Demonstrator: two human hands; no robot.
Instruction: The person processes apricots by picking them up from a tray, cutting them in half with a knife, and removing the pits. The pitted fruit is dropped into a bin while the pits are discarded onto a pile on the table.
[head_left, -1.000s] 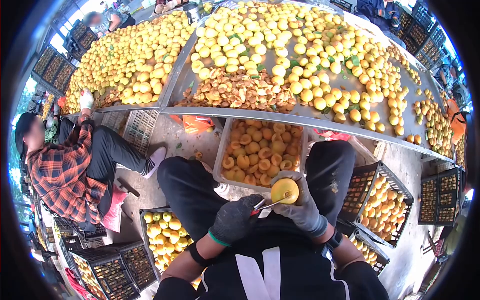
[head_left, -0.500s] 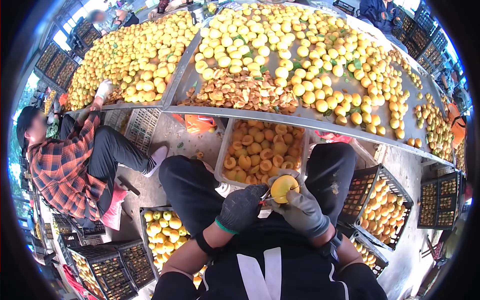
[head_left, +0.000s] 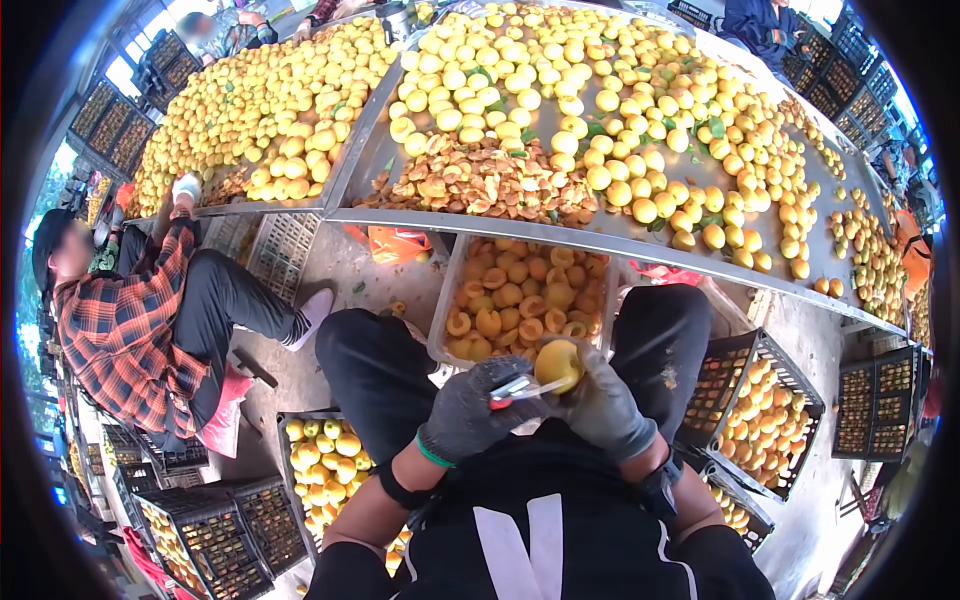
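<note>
My left hand [head_left: 468, 408], in a dark knit glove with a green cuff, is closed around a small metal tool [head_left: 517, 388] with red on its handle. The tool's thin tip points right, toward the fruit. In my right hand [head_left: 606, 408], which wears a grey coated glove, a whole yellow apricot [head_left: 559, 365] is gripped between thumb and fingers. Both hands are close together above my lap. Just beyond them, a pale crate [head_left: 441, 318] between my knees holds apricot halves [head_left: 510, 290].
A metal-edged table [head_left: 560, 230] carries many apricots and a heap of brownish fruit pieces [head_left: 490, 183]. Black crates of apricots stand at left [head_left: 290, 455] and right [head_left: 765, 345]. A person in a plaid shirt [head_left: 130, 325] sits at the left, one gloved hand [head_left: 186, 186] at the table.
The apricot has turned in my right hand and moved slightly up and left. My left hand has rotated, showing more of the tool. The seated person's gloved hand has shifted left.
</note>
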